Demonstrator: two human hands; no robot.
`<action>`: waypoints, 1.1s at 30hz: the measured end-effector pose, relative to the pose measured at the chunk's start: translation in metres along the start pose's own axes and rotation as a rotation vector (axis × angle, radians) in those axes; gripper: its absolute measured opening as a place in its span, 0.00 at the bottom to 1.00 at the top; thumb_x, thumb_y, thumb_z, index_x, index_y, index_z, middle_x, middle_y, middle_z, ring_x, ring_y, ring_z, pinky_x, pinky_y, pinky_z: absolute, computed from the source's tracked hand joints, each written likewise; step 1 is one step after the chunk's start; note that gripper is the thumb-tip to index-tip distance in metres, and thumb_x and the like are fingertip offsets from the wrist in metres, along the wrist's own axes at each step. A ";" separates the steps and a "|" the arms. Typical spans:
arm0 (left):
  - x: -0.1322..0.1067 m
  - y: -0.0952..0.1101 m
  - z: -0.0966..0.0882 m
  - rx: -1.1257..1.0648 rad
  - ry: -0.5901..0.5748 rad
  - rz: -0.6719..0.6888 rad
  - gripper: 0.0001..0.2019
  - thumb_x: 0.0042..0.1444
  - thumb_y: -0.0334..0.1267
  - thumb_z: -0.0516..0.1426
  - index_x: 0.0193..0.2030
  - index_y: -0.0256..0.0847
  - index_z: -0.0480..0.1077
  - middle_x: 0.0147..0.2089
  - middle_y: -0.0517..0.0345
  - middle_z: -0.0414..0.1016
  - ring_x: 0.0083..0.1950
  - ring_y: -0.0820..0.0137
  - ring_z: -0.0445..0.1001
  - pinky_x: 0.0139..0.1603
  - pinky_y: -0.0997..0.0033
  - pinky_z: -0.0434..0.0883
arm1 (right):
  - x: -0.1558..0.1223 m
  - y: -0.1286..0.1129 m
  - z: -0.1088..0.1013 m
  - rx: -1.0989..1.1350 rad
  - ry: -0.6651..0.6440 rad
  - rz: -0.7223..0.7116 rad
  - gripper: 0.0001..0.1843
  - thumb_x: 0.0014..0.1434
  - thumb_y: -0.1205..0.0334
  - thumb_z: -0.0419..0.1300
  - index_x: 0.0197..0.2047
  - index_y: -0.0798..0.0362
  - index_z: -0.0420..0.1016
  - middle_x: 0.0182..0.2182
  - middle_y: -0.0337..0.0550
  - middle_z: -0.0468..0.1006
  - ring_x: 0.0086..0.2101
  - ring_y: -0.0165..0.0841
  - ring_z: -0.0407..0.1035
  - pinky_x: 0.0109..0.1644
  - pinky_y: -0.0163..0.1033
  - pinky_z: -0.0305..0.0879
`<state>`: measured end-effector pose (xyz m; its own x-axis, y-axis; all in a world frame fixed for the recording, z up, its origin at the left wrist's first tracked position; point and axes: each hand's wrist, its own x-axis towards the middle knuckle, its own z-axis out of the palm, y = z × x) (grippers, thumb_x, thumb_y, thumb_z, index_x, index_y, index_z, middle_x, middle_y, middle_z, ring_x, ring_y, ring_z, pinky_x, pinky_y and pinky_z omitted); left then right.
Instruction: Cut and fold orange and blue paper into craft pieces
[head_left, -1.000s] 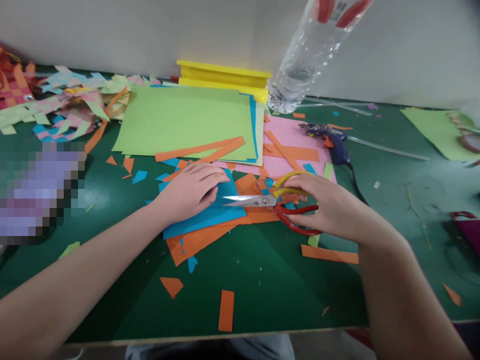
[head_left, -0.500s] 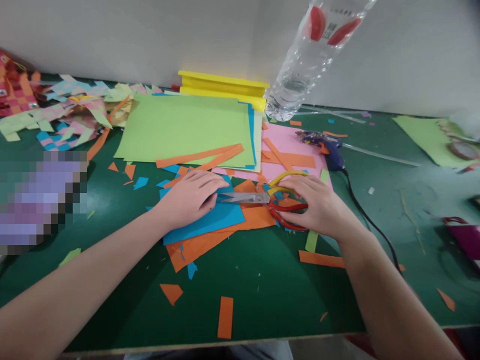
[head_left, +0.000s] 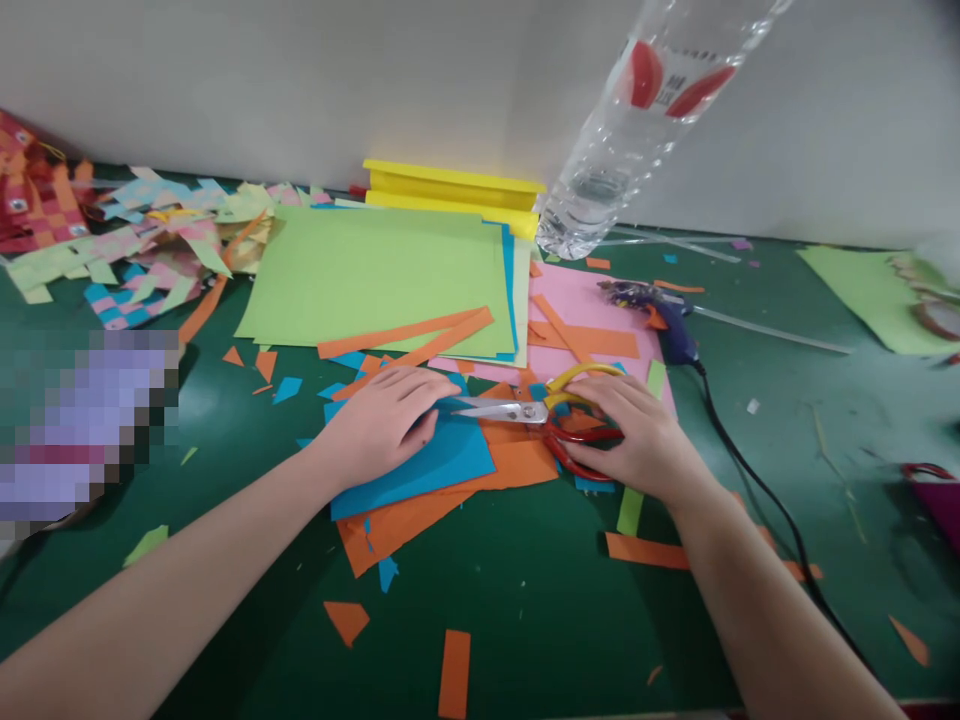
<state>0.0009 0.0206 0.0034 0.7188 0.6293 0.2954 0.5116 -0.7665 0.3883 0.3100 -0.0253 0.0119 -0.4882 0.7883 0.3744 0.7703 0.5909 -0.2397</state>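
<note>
My left hand (head_left: 382, 420) lies flat, fingers together, pressing a blue paper sheet (head_left: 442, 460) onto orange paper (head_left: 420, 500) on the green table (head_left: 525, 600). My right hand (head_left: 637, 440) grips the scissors (head_left: 525, 412), which have one yellow and one red handle loop. The metal blades point left and lie on the top edge of the blue sheet, their tips touching my left fingertips.
A stack of light green sheets (head_left: 382, 270) and a yellow folded piece (head_left: 450, 185) lie behind. A clear plastic bottle (head_left: 630, 130) stands at back right. A glue gun (head_left: 660, 305) with a black cord lies right of the pink paper (head_left: 585, 300). Woven paper scraps (head_left: 127, 250) are heaped at left.
My right hand slid the scissors left until the blade tips reached my left fingers. The view shifted slightly downward.
</note>
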 end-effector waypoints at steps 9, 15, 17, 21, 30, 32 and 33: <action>-0.001 0.004 -0.003 -0.059 -0.005 -0.078 0.15 0.64 0.32 0.48 0.56 0.40 0.62 0.54 0.50 0.72 0.57 0.65 0.69 0.58 0.59 0.69 | -0.004 0.007 -0.003 0.008 0.011 0.030 0.26 0.51 0.63 0.65 0.54 0.53 0.67 0.44 0.54 0.78 0.47 0.47 0.72 0.50 0.55 0.70; 0.001 0.005 -0.003 -0.070 -0.011 -0.108 0.14 0.64 0.32 0.49 0.56 0.42 0.63 0.54 0.50 0.72 0.57 0.64 0.70 0.57 0.58 0.70 | -0.007 0.010 -0.005 0.008 0.000 0.050 0.27 0.51 0.63 0.65 0.54 0.52 0.67 0.44 0.53 0.78 0.47 0.47 0.72 0.49 0.56 0.71; 0.001 0.006 -0.004 -0.066 -0.008 -0.108 0.15 0.64 0.32 0.49 0.56 0.42 0.62 0.54 0.50 0.73 0.56 0.63 0.70 0.57 0.57 0.70 | -0.007 0.010 -0.005 0.010 0.002 0.055 0.27 0.51 0.63 0.65 0.54 0.51 0.67 0.45 0.52 0.78 0.47 0.47 0.72 0.49 0.56 0.71; -0.001 0.006 -0.005 -0.064 0.021 -0.091 0.15 0.63 0.31 0.48 0.57 0.42 0.61 0.54 0.50 0.73 0.56 0.64 0.71 0.55 0.58 0.71 | -0.006 0.010 -0.005 -0.011 0.001 0.045 0.27 0.52 0.62 0.65 0.55 0.50 0.67 0.45 0.51 0.78 0.47 0.48 0.73 0.50 0.58 0.70; -0.007 0.003 -0.005 0.097 0.239 -0.018 0.11 0.63 0.30 0.48 0.50 0.40 0.66 0.43 0.52 0.77 0.46 0.66 0.74 0.47 0.63 0.72 | -0.001 -0.001 -0.009 -0.112 -0.018 -0.062 0.23 0.54 0.58 0.64 0.53 0.50 0.66 0.46 0.50 0.78 0.47 0.46 0.73 0.52 0.55 0.68; -0.009 0.004 -0.006 0.182 0.251 -0.026 0.11 0.63 0.31 0.48 0.49 0.40 0.67 0.42 0.53 0.77 0.41 0.68 0.75 0.42 0.67 0.72 | 0.000 -0.004 -0.011 -0.147 -0.023 -0.086 0.23 0.56 0.57 0.62 0.54 0.50 0.65 0.46 0.49 0.78 0.46 0.45 0.73 0.52 0.55 0.68; -0.010 0.004 -0.006 0.231 0.256 -0.036 0.12 0.63 0.32 0.47 0.49 0.41 0.68 0.41 0.54 0.78 0.38 0.70 0.75 0.38 0.70 0.71 | 0.001 -0.005 -0.011 -0.171 -0.019 -0.106 0.22 0.56 0.57 0.62 0.54 0.50 0.65 0.46 0.49 0.78 0.46 0.45 0.73 0.51 0.54 0.68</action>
<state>-0.0073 0.0120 0.0074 0.5718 0.6460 0.5057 0.6486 -0.7334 0.2035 0.3105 -0.0295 0.0235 -0.5767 0.7274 0.3718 0.7720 0.6341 -0.0432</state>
